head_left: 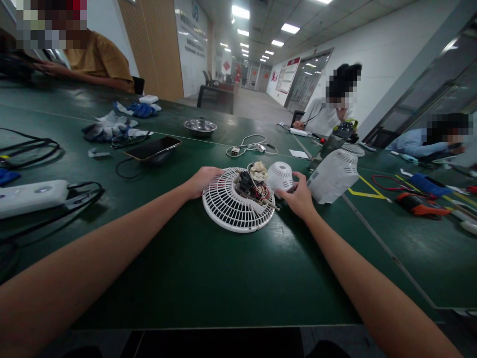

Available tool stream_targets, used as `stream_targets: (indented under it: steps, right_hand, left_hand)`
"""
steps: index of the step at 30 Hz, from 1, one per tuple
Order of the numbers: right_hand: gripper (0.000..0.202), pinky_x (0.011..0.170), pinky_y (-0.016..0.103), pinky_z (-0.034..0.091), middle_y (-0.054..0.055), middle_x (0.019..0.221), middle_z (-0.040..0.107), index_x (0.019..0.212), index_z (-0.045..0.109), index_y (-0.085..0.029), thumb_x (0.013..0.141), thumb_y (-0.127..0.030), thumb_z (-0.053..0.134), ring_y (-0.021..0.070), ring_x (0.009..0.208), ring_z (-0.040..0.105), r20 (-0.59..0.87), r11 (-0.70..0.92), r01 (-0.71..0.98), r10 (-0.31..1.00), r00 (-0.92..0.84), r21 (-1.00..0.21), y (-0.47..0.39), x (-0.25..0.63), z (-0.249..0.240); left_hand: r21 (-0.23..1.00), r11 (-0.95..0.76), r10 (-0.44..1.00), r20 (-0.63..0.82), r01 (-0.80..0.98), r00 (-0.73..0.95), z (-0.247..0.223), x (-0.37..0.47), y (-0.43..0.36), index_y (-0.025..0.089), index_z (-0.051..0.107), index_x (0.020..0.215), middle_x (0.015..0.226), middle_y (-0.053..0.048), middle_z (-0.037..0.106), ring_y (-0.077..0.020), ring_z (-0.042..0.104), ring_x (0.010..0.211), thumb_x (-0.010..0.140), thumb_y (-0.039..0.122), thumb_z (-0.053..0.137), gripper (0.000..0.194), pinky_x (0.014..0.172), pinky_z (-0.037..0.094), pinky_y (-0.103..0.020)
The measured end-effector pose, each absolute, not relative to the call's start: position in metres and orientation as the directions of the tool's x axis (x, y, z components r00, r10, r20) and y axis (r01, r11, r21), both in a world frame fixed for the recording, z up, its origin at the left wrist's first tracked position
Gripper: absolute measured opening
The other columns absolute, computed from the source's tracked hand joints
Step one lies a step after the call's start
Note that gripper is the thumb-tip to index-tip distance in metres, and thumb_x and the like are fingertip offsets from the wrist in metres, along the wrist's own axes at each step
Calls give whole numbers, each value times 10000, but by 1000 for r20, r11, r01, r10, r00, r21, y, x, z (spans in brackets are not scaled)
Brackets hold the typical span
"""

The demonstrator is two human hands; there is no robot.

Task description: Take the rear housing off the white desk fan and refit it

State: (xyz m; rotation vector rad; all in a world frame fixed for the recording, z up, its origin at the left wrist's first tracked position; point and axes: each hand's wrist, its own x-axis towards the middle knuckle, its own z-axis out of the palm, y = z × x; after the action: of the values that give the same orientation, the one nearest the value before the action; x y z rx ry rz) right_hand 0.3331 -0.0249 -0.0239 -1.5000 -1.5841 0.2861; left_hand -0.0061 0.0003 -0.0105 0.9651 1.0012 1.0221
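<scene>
Gripping the white grille (223, 205) by its upper-left rim: L hand (203, 183), fingers closed on the edge, tips partly hidden. R hand (299, 196) grasps the white cap (280, 175), thumb on the near side, other fingers round the right; cap is just R of the motor (246, 184), w/ slots facing up. Grille is mid-tbl, in front of the person, tilted a bit; can't tell if it's flat on the green table (208, 278) or slightly raised. Motor sits on the grille's upper-right part, w/ loose wires & a pale lump on top. White housing (333, 176) stands just R of R hand. Behind: coiled cable (253, 147), steel bowl (200, 128). Off L: phone (156, 148), gloves (108, 128), white device (33, 199) w/ black leads. Far R: orange meter (421, 205). Co-workers sit round the tbl: brown shirt (106, 62) at L, white shirt (318, 119) & blue sleeve (410, 142) at R.
</scene>
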Motion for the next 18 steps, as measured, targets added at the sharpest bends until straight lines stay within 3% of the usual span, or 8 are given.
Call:
stream_targets:
  steps: [2, 4, 7, 12, 18]
  right_hand:
    - [787, 731, 387, 526, -35, 790, 643, 1269, 503, -241, 590, -459, 836, 211, 687, 611, 361, 179, 515, 890, 278, -838, -21, 334, -24]
    - [623, 659, 350, 527, -28, 795, 658, 1182, 523, -251, 670, -536, 733, 208, 681, 634, 222, 151, 213, 904, 365, -965, -20, 334, -20]
    - [485, 632, 374, 544, 37, 864, 719, 1059, 576, -254, 779, -648, 528, 251, 755, 696, 7, 46, -175, 976, 217, -984, -24, 332, -11]
    - [535, 663, 401, 560, 77, 935, 755, 1026, 622, -256, 804, -715, 460, 272, 809, 711, -98, -64, -309, 991, 95, -949, -35, 326, -4]
    - [562, 670, 410, 560, 75, 914, 743, 1045, 607, -268, 808, -751, 447, 275, 796, 698, -54, -43, -263, 998, 35, -964, -37, 321, -5]
  left_hand:
    - [958, 212, 964, -173, -195, 200, -11, -6, -1, 138, 692, 859, 789, -36, 723, -150, 702, 708, 919, 156, 611, 103, 729, 568, -277]
    - [960, 205, 966, -166, -189, 200, -11, -6, -2, 141, 687, 856, 793, -35, 721, -153, 698, 711, 913, 166, 627, 87, 732, 564, -282]
    - [962, 202, 966, -165, -182, 200, -10, -5, -2, 146, 686, 844, 796, -34, 722, -159, 697, 719, 911, 175, 633, 90, 737, 560, -285]
    - [965, 197, 965, -160, -173, 206, -12, -6, 0, 144, 691, 847, 794, -34, 718, -154, 695, 714, 921, 175, 612, 113, 726, 553, -283]
    - [970, 183, 966, -147, -160, 214, -13, -8, 1, 134, 685, 882, 808, -45, 715, -152, 696, 724, 924, 178, 615, 93, 715, 563, -285]
